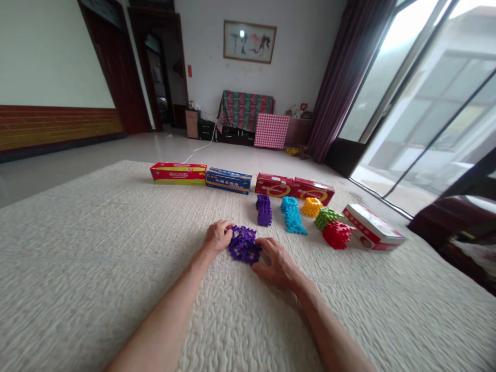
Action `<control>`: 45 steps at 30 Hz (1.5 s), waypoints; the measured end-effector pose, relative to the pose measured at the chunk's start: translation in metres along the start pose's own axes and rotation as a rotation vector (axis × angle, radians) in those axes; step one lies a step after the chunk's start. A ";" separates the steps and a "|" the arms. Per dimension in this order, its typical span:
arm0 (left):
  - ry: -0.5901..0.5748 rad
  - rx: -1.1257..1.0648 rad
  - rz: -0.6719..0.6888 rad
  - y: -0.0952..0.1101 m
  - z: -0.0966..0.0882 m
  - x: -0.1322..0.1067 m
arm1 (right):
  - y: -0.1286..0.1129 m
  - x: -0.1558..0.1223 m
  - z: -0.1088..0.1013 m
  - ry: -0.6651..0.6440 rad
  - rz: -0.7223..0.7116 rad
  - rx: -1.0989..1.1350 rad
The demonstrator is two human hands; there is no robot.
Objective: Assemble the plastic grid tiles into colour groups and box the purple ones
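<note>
A cluster of purple interlocking plastic building pieces (245,245) with openwork faces rests on the cream quilted cover in front of me. My left hand (219,236) is closed at its upper left edge, fingers curled and pressed against the plastic. From the other side, my right hand (277,261) holds the cluster's right edge between thumb and fingers. Just beyond stand stacked purple pieces (264,211) and light blue pieces (293,216). Farther right are a yellow piece (312,206), green pieces (327,218) and red pieces (337,235).
Along the far side of the quilted cover (96,248) stand a red-and-yellow box (179,174), a blue box (228,180) and two dark red boxes (275,185). A white-and-red box (372,227) lies at the right, near a dark cloth-like object (457,227).
</note>
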State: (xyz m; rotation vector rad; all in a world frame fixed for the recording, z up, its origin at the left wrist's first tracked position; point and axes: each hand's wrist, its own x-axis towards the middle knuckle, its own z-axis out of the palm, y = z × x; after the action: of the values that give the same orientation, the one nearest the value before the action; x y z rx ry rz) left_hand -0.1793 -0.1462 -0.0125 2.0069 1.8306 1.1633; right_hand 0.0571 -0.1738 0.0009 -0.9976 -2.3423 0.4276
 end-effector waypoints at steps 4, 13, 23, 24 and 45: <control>-0.003 -0.069 0.162 0.009 -0.002 -0.003 | -0.002 0.006 0.010 0.089 0.036 -0.033; -0.090 0.011 0.210 0.006 0.005 -0.008 | -0.007 0.008 0.010 0.130 -0.024 -0.023; -0.077 0.077 0.364 0.022 0.003 -0.008 | -0.008 0.012 0.017 0.195 0.092 -0.040; -0.092 0.091 0.372 0.024 0.005 -0.008 | -0.007 0.012 0.018 0.187 0.102 -0.047; 0.075 0.212 0.235 0.013 0.007 -0.006 | -0.025 0.012 0.012 0.083 -0.060 -0.173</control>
State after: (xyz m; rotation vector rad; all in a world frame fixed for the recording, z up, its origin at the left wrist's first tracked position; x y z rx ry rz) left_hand -0.1649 -0.1523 -0.0118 2.3817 1.8623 1.1601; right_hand 0.0290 -0.1826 0.0072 -1.0000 -2.3579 0.1588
